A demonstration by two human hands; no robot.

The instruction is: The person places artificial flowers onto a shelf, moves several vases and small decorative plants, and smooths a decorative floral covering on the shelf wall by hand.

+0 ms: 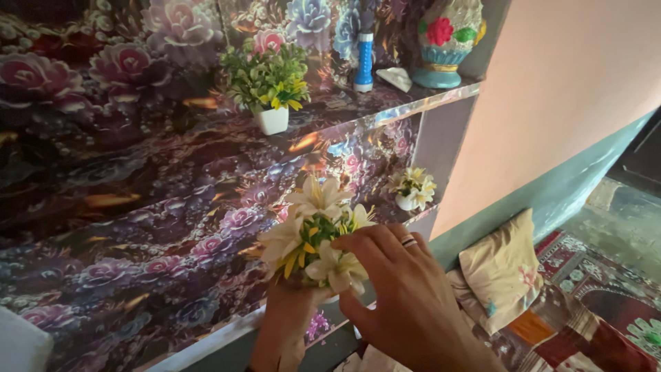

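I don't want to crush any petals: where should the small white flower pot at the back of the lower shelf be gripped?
Grip the small white flower pot by its round base, coming from the open front, probably low. The blooms spread above the rim, so a grasp from above would press on them.

The left hand (pixel 286 324) is raised from the bottom centre of the frame, fingers curled closed. The right hand (pixel 403 296), ring worn, is spread just to its right.

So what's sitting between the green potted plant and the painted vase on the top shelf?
In the head view, a blue and white torch stands between the green potted plant and the painted vase, with a small white object beside it.
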